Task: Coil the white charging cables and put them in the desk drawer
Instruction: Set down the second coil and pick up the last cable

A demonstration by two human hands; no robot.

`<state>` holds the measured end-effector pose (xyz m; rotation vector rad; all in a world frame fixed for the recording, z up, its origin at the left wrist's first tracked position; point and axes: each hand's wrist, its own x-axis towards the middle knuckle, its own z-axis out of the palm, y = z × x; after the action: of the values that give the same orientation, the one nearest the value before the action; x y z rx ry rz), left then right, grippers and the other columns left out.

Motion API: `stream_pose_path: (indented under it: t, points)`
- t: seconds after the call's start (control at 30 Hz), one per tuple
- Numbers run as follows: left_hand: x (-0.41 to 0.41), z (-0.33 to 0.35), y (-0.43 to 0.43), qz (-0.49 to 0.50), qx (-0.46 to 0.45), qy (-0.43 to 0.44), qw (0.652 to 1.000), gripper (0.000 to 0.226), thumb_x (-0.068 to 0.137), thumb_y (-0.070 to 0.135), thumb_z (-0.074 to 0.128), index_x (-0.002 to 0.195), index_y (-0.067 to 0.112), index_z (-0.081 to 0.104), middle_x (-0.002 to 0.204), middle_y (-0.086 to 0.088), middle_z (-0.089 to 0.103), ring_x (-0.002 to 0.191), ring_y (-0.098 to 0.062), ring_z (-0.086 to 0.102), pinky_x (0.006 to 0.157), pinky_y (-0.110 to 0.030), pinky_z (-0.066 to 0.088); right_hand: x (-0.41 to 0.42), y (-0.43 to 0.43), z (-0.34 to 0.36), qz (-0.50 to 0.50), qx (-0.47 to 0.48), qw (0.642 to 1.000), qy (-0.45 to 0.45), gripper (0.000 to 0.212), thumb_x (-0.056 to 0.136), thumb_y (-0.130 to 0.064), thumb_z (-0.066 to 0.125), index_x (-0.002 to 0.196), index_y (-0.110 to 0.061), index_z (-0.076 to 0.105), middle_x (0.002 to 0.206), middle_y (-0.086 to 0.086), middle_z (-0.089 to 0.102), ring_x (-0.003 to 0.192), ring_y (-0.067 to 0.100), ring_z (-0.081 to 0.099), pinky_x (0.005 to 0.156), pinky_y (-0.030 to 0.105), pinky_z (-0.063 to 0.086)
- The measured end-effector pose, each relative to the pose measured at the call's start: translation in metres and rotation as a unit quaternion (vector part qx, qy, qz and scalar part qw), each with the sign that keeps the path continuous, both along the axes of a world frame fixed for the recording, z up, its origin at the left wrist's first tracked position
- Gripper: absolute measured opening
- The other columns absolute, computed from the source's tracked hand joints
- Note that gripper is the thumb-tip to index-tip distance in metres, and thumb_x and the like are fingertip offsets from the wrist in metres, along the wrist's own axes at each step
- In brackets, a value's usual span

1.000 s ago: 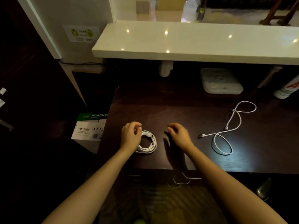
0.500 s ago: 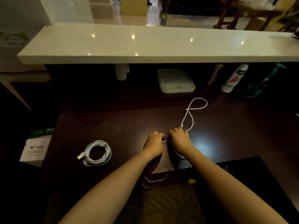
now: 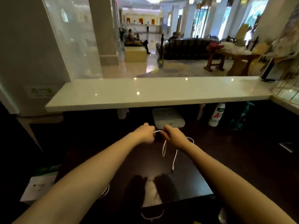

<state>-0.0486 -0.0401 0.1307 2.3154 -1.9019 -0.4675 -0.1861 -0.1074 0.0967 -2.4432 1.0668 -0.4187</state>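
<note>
Two pinches hold the white cable point(image 3: 164, 148) above the desk point(image 3: 234, 159): our left hand point(image 3: 146, 134) and right hand point(image 3: 174, 137) close together, its tail dangling. We judge it light and limp, best gripped near the end.

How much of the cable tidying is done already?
Looks done: one curled cable lies on the desk, peeking from behind the left forearm. In hand: the left hand and right hand pinch the second white cable, its loop and plug dangling. Left: finish coiling it, then put both in the drawer.
</note>
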Motion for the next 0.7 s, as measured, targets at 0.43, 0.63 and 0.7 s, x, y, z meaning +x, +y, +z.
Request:
stream_pose_path:
  t: [0.43, 0.63, 0.7]
  points:
    - [0.072, 0.233, 0.035, 0.095, -0.15, 0.502, 0.846, 0.02, 0.095, 0.011, 0.04, 0.079, 0.011, 0.052, 0.047, 0.005, 0.034, 0.031, -0.004, 0.024, 0.031, -0.014, 0.016, 0.059, 0.019, 0.203, 0.016, 0.0, 0.946, -0.324, 0.029, 0.098, -0.032, 0.039, 0.092, -0.014, 0.06, 0.083, 0.007, 0.068, 0.044, -0.001, 0.049, 0.043, 0.011, 0.033]
    - [0.116, 0.259, 0.076, 0.037, -0.241, 0.795, 0.556, 0.028, 0.096, 0.011, 0.032, 0.077, 0.007, 0.052, 0.042, 0.006, 0.039, 0.027, -0.005, 0.025, 0.031, -0.014, 0.015, 0.069, 0.034, 0.216, 0.065, 0.008, 0.949, -0.309, 0.046, 0.098, -0.037, 0.038, 0.078, -0.008, 0.067, 0.06, 0.005, 0.059, 0.046, -0.001, 0.051, 0.057, 0.016, 0.04]
    - [0.124, 0.262, 0.075, 0.042, -0.284, 0.817, 0.5, 0.028, 0.097, 0.009, 0.03, 0.081, 0.005, 0.053, 0.042, 0.005, 0.043, 0.026, -0.006, 0.026, 0.029, -0.014, 0.016, 0.07, 0.037, 0.208, 0.097, -0.018, 0.968, -0.232, 0.045, 0.097, -0.038, 0.039, 0.07, -0.013, 0.065, 0.055, 0.004, 0.055, 0.05, 0.01, 0.052, 0.066, 0.027, 0.046]
